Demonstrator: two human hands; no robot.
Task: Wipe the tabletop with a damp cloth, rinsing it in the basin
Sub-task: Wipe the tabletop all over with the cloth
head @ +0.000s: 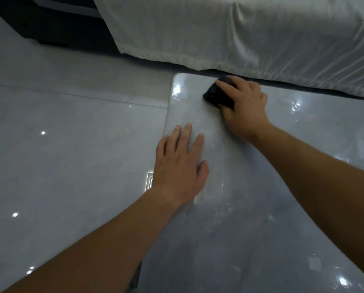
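Head view: right hand (243, 106) on dark cloth (216, 96).

Glossy pale grey tabletop (250, 208); black cloth (216, 96); white bedsheet (240, 34); grey floor tiles (60, 144)

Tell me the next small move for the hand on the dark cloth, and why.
Probably draw the right hand and the dark cloth back toward the body along the tabletop's left edge. The cloth sits pressed flat at the far left corner, beside the white bedsheet, so little surface remains ahead. The left hand lies flat in that path and may need to shift first.
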